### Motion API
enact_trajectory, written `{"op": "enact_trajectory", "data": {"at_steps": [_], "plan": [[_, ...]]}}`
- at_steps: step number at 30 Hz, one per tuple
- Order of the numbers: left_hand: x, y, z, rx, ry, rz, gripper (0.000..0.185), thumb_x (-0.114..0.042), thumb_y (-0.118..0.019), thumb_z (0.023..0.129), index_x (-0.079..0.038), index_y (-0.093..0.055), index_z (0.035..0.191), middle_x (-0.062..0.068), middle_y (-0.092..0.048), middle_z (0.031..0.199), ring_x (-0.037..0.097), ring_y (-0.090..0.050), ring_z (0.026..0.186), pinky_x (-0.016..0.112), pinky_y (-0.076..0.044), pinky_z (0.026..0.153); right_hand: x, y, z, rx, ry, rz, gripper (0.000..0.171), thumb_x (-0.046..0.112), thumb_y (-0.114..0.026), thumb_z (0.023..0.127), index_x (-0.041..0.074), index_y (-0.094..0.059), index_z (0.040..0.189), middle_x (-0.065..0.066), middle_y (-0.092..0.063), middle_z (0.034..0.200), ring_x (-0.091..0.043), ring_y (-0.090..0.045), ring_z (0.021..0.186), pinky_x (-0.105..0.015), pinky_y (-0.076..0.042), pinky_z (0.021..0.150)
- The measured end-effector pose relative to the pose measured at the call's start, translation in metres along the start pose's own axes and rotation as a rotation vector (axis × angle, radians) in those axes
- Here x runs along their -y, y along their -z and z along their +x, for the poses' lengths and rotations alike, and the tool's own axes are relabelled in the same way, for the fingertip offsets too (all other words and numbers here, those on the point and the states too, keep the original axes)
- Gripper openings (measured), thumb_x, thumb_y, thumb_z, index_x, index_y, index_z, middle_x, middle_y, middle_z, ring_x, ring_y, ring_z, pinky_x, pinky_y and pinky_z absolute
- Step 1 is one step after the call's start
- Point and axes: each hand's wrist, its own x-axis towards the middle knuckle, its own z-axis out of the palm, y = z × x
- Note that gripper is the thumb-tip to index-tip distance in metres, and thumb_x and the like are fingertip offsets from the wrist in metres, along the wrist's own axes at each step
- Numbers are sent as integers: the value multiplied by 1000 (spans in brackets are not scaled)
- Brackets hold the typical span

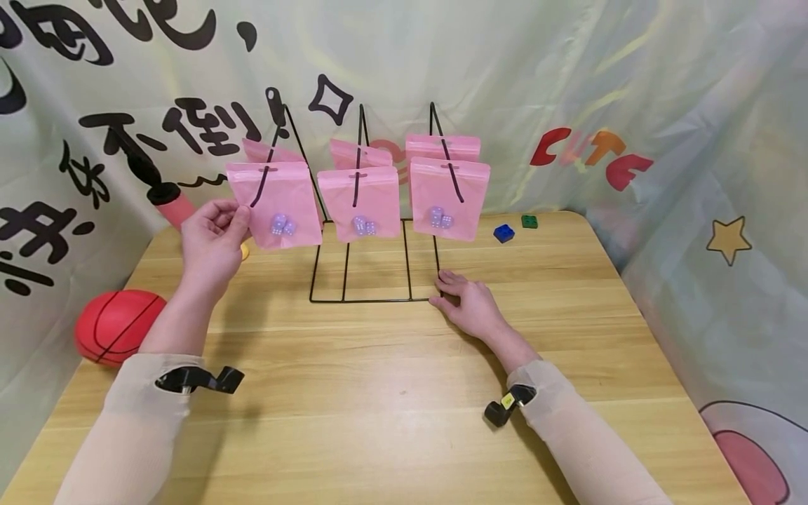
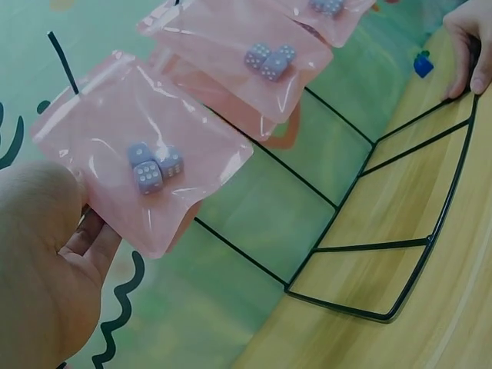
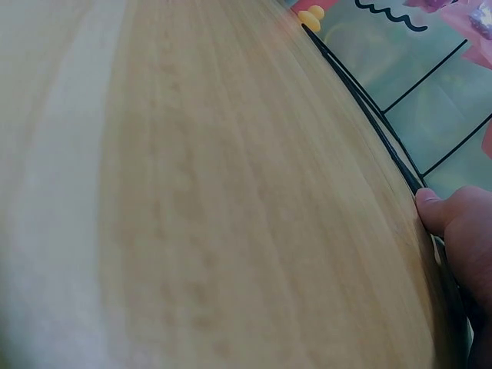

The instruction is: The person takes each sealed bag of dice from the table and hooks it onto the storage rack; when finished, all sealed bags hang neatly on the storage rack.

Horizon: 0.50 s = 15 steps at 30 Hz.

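Note:
A black wire display rack (image 1: 372, 301) stands on the wooden table, its three upper prongs carrying pink zip pouches, one behind another. My left hand (image 1: 214, 235) pinches the left edge of the front-left pouch (image 1: 297, 200), which hangs on its prong. Purple dice (image 2: 154, 167) show through its clear front. Beside it hang the middle pouch (image 1: 334, 203) and the right pouch (image 1: 467, 193), each also with dice inside. My right hand (image 1: 472, 306) holds the rack's front right corner, thumb against the wire in the right wrist view.
A red toy basketball (image 1: 116, 328) sits at the table's left edge. Behind my left hand are a pink cylinder with a black top (image 1: 173, 203) and a small yellow object (image 1: 244, 251). A blue block (image 1: 503, 233) and a green block (image 1: 529, 221) lie at the back right, before a printed curtain.

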Motion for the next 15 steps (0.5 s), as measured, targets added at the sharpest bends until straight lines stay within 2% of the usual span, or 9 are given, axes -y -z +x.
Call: {"op": "enact_trajectory", "data": {"at_steps": [5, 10, 15], "plan": [[1, 5, -1, 4, -8, -30, 9, -4, -69, 102, -1, -69, 110, 5, -71, 97, 13, -73, 93, 22, -60, 86, 0, -1, 2, -3, 11, -4, 47, 27, -76, 101, -4, -68, 136, -18, -59, 148, -36, -52, 142, -53, -40, 119], [3, 10, -5, 22, -29, -59, 19, -5, -71, 99, 0, -70, 117, 9, -75, 110, 20, -72, 106, 24, -58, 95, -2, -1, 2, 11, -4, -8, 48, 29, -74, 102, -2, -67, 138, -16, -57, 150, -35, -51, 143, -51, -40, 120], [4, 11, -12, 4, -60, 32, 23, -8, -72, 100, 0, -70, 121, 8, -75, 118, 20, -69, 115, 20, -54, 99, -4, 0, 1, 19, -15, -7, 48, 29, -74, 103, -2, -67, 138, -17, -57, 151, -36, -51, 143, -52, -40, 119]]}}
